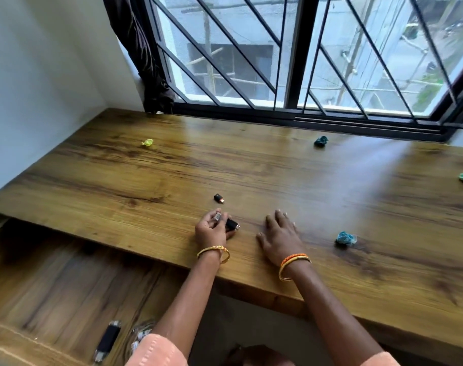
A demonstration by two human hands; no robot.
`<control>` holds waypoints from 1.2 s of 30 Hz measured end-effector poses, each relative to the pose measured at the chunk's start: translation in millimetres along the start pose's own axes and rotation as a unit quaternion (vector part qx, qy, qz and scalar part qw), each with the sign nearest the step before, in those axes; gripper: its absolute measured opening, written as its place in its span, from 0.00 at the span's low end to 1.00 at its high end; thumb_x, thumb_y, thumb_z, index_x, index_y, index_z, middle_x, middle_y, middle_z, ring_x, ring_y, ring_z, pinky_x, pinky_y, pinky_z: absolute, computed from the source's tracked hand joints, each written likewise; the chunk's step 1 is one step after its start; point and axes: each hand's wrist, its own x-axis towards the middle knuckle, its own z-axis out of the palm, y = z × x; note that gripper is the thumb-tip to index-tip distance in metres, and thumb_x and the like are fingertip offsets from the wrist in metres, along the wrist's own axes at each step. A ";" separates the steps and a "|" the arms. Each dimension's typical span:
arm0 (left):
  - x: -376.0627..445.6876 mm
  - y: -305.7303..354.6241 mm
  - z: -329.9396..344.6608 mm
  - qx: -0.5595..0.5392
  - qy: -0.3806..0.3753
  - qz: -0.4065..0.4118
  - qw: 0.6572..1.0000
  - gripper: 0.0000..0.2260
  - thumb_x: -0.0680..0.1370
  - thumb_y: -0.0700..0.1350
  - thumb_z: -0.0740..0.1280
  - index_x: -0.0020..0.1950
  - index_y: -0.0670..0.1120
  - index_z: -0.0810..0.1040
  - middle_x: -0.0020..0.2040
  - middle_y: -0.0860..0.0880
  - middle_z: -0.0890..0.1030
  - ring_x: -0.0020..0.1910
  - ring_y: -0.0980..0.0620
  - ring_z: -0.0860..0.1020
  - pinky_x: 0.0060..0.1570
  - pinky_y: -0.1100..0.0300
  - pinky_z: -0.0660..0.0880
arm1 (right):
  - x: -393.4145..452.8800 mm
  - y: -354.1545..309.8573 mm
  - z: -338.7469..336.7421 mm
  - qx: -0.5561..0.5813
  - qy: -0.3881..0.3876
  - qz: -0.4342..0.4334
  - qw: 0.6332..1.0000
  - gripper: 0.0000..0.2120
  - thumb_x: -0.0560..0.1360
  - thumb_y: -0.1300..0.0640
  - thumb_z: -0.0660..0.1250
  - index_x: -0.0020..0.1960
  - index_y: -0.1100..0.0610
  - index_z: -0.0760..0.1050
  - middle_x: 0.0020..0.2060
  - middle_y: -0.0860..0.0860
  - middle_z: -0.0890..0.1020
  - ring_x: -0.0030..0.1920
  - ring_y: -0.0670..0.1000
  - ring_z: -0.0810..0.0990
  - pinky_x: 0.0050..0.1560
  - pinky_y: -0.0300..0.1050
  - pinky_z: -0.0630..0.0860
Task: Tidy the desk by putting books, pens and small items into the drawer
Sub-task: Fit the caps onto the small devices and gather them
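Wood-grain desk (pixel 331 207) runs under a barred window (pixel 291 56); scattered on it are crumpled wrappers, yellow (pixel 147 142) far left of the hands, dark teal (pixel 320 141) toward the window, blue (pixel 345 238) just right of the right hand (pixel 279 239), which rests flat with fingers straight. The left hand (pixel 212 229) pinches a small silver USB stick (pixel 218 216), its long axis tilted up-right, with a black adapter (pixel 231 225) at the fingertips. Another black adapter (pixel 218 198) lies just beyond. The open drawer (pixel 53 286) below left holds a black flash drive (pixel 107 340).

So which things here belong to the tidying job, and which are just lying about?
Job: left hand holding small gadgets; adapter on desk; open drawer.
Lying about: yellow wrapper, three crumpled blue-green wrappers; right hand resting flat.
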 end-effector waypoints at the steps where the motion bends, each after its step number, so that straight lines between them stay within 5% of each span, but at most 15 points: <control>1: -2.5 1.7 0.0 -0.008 0.004 -0.006 1.000 0.12 0.76 0.35 0.66 0.60 0.38 0.75 0.47 0.41 0.81 0.47 0.41 0.82 0.31 0.60 0.81 | 1.7 -1.0 -0.7 -0.003 -0.007 0.002 1.000 0.28 0.79 0.46 0.57 0.75 0.54 0.56 0.77 0.54 0.50 0.77 0.54 0.48 0.75 0.48 0.45; 4: -5.9 5.1 -5.3 -0.008 0.014 -0.017 1.000 0.13 0.76 0.36 0.67 0.60 0.41 0.75 0.48 0.41 0.82 0.48 0.42 0.83 0.36 0.55 0.82 | 7.9 -8.0 -1.4 -0.010 -0.020 0.009 1.000 0.26 0.79 0.47 0.57 0.74 0.54 0.58 0.77 0.56 0.52 0.77 0.55 0.50 0.76 0.49 0.48; 9: 4.1 24.1 -40.7 -0.032 0.097 0.019 0.995 0.10 0.76 0.35 0.66 0.57 0.42 0.75 0.47 0.43 0.81 0.43 0.46 0.82 0.31 0.61 0.81 | 33.7 -35.1 -2.9 0.035 0.015 -0.014 0.999 0.15 0.76 0.52 0.61 0.60 0.56 0.75 0.64 0.57 0.72 0.66 0.58 0.68 0.65 0.50 0.67; 17: 52.5 38.2 -102.5 -0.021 0.189 0.024 0.981 0.07 0.74 0.35 0.70 0.41 0.44 0.74 0.49 0.38 0.80 0.38 0.46 0.81 0.28 0.64 0.79 | 67.7 -86.9 21.3 0.039 0.001 -0.043 0.998 0.20 0.74 0.53 0.63 0.66 0.54 0.70 0.62 0.58 0.72 0.62 0.60 0.69 0.62 0.48 0.66; 20: 54.8 36.9 -97.8 -0.031 0.178 0.024 0.983 0.07 0.74 0.35 0.70 0.42 0.43 0.73 0.47 0.39 0.80 0.39 0.45 0.82 0.29 0.65 0.79 | 75.7 -97.5 30.9 0.043 0.003 -0.079 0.996 0.21 0.74 0.54 0.65 0.66 0.52 0.70 0.63 0.56 0.72 0.63 0.60 0.68 0.63 0.48 0.67; 26: 48.3 33.0 -72.8 -0.031 0.143 0.022 0.989 0.06 0.75 0.33 0.68 0.46 0.39 0.72 0.48 0.39 0.79 0.38 0.48 0.80 0.29 0.66 0.79 | 88.1 -105.9 36.1 0.147 0.059 -0.100 0.982 0.09 0.75 0.63 0.65 0.51 0.61 0.82 0.52 0.58 0.77 0.53 0.59 0.76 0.52 0.44 0.73; 33: 24.0 23.2 -38.0 0.012 0.112 0.011 0.994 0.05 0.75 0.33 0.68 0.47 0.39 0.73 0.50 0.35 0.79 0.41 0.47 0.79 0.28 0.68 0.78 | 98.6 -113.0 22.9 0.215 0.016 -0.095 0.972 0.14 0.72 0.69 0.62 0.52 0.59 0.82 0.55 0.57 0.78 0.56 0.57 0.77 0.58 0.44 0.73; 36: 1.5 14.7 -19.9 0.033 0.086 0.009 0.996 0.07 0.75 0.35 0.69 0.51 0.39 0.74 0.47 0.40 0.79 0.38 0.51 0.78 0.26 0.71 0.75 | 71.6 -87.6 3.5 0.274 0.097 -0.069 0.954 0.14 0.72 0.70 0.62 0.50 0.59 0.82 0.53 0.57 0.79 0.55 0.56 0.77 0.56 0.43 0.73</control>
